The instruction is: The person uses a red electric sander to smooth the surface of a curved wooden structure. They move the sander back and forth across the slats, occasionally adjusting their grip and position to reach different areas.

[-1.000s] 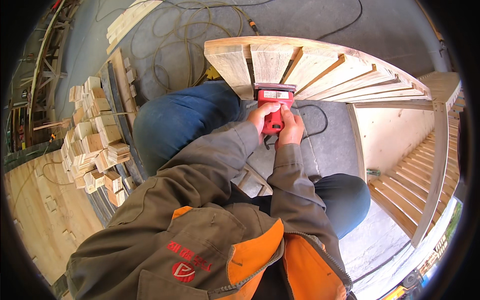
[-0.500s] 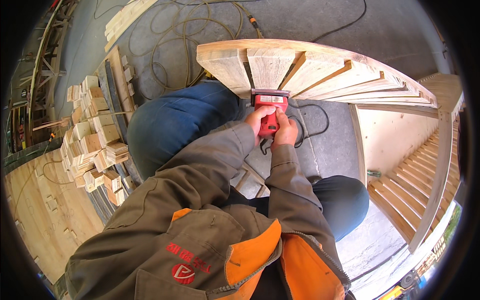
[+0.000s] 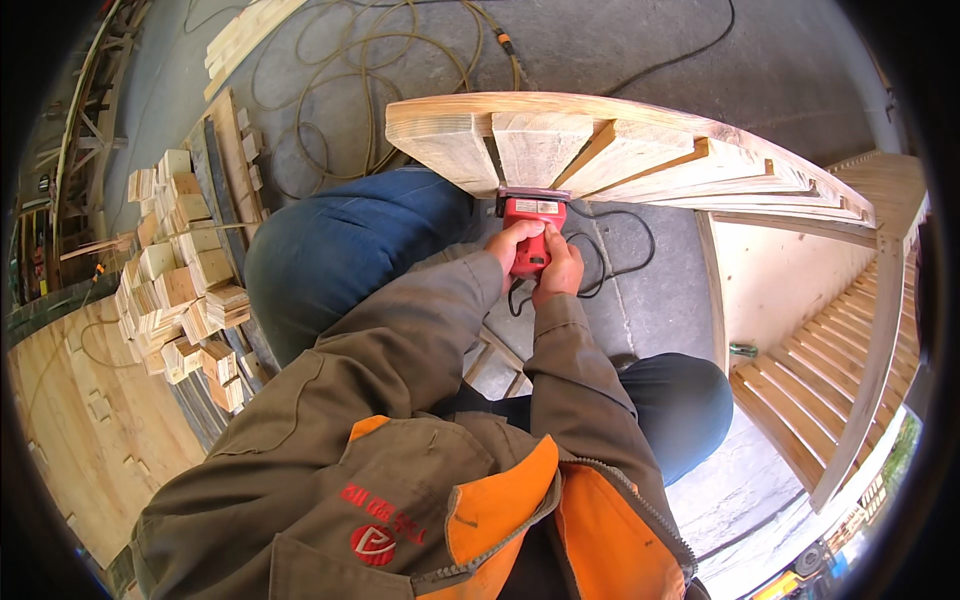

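Observation:
Both my hands hold a red electric sander (image 3: 532, 208) between my knees. Its dark flat pad rests against the lower edge of a pale wooden slatted panel (image 3: 545, 140). My left hand (image 3: 508, 246) wraps the left side of the sander body. On its other side my right hand (image 3: 562, 266) closes round it, and the thumbs lie near each other on top. A black power cord (image 3: 640, 262) curls out to the right of the tool. The panel stands on edge, its slats fanning away to the right under a long curved rail.
Stacked wood offcuts (image 3: 185, 275) lie left of my knee, beside a plywood sheet (image 3: 75, 400). A coiled hose (image 3: 370, 75) spreads over the grey floor (image 3: 640, 40) beyond the panel. At right stands another slatted wooden frame (image 3: 815, 375), with a small green object (image 3: 743, 350) near it.
The sander and both hands have shifted slightly left along the panel. The panel's top rail has come a little nearer to me. My grip is the same.

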